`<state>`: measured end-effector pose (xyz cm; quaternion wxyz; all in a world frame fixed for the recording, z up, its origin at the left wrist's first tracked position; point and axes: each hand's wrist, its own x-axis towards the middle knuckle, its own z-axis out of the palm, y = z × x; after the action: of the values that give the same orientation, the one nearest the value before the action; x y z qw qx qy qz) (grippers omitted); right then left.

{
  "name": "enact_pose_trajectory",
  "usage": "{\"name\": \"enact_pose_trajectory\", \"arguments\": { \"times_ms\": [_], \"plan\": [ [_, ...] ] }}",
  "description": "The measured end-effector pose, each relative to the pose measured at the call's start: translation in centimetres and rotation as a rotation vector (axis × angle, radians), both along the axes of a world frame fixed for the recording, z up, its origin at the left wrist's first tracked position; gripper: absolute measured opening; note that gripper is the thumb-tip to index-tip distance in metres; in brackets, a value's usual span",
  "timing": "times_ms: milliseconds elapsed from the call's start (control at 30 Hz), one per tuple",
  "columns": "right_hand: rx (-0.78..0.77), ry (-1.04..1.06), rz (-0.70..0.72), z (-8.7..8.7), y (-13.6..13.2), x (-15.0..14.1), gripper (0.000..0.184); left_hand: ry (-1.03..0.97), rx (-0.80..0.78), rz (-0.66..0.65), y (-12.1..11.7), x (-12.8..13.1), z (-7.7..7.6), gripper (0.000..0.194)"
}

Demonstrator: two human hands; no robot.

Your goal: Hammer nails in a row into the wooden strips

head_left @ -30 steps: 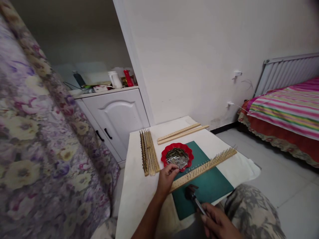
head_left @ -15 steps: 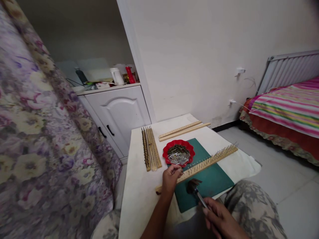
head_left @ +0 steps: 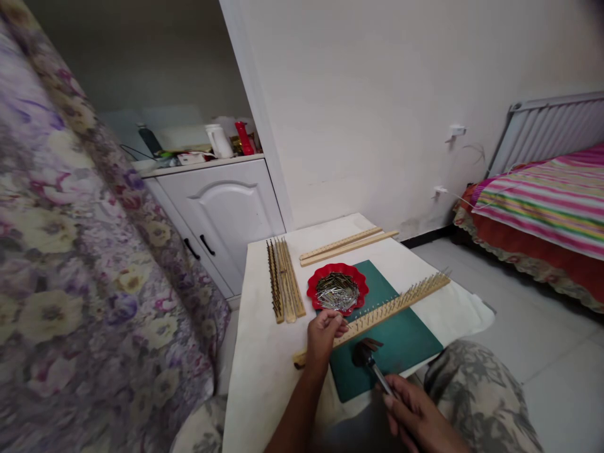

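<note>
My right hand (head_left: 415, 409) is wrapped round the handle of a claw hammer (head_left: 365, 353), whose head hovers low over a green mat (head_left: 389, 358). A long wooden strip (head_left: 413, 303) lies slantwise across the mat, with a row of nails standing in it from the middle to the far right end. At the strip's bare left part, my left hand (head_left: 325, 330) is closed in a pinch, apparently on a nail (head_left: 348, 326) mostly hidden by the fingers. Just beyond that hand, a red scalloped bowl (head_left: 311, 290) holds many loose nails (head_left: 337, 292).
Several nail-studded wooden strips (head_left: 285, 283) lie at the left of the white-covered table (head_left: 264, 365). Two more strips (head_left: 344, 246) lie at its back edge. A floral curtain (head_left: 108, 251) and white cabinet (head_left: 226, 214) stand left; a bed (head_left: 542, 201) is at right.
The view has shifted very slightly. My left hand stays pinched at the strip, and the hammer in my right hand has hardly moved.
</note>
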<state>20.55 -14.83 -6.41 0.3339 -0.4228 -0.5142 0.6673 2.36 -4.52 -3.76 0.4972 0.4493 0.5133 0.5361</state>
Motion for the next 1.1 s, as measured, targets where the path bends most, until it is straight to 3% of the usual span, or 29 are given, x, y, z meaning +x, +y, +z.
{"name": "enact_pose_trajectory", "arguments": {
  "times_ms": [600,800,1100],
  "plan": [
    [0.031,-0.060,0.016,-0.2,0.0,0.0,0.047,0.410,0.169,0.008,0.0,0.8,-1.3,0.020],
    [0.039,-0.073,0.012,-1.0,0.1,-0.1,0.050,0.458,0.207,-0.033,0.1,1.0,-0.9,0.019],
    [0.055,-0.045,0.025,-0.8,0.1,0.1,0.043,0.438,0.213,-0.047,0.0,1.2,-0.9,0.018]
  ]
}}
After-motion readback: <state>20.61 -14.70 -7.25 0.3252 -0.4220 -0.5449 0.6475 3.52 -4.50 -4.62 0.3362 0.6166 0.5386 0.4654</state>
